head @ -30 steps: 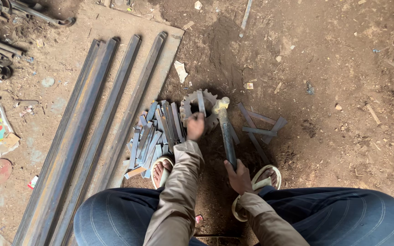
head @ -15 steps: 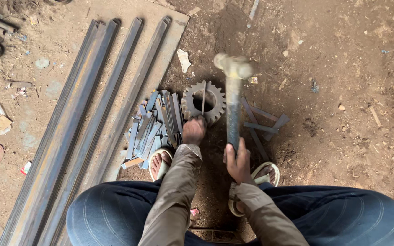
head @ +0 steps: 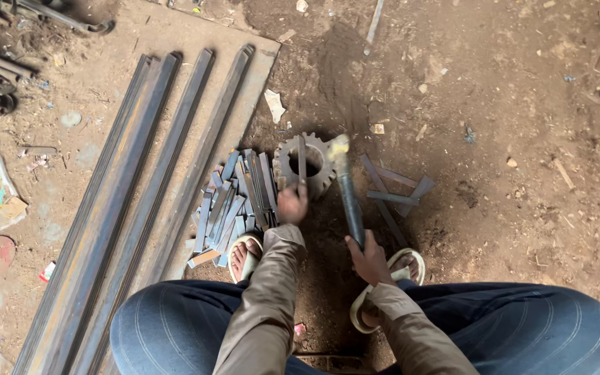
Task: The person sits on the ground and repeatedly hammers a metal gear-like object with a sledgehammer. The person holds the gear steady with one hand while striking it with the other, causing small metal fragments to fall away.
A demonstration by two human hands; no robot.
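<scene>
Upright-angled, hammer [head: 345, 187] head points toward gear [head: 305, 164].

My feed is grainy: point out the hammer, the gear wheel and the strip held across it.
hammer [head: 348, 201], head view, on its dark handle above the right hand.
gear wheel [head: 322, 182], head view, on its toothed rim, right side.
strip [head: 302, 154], head view, on its middle, over the gear's hole.

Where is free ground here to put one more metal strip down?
Bare dirt lies right of the few flat strips and beyond the gear. It is crowded between the gear and the long bars, where the cut strip pile lies.
</scene>
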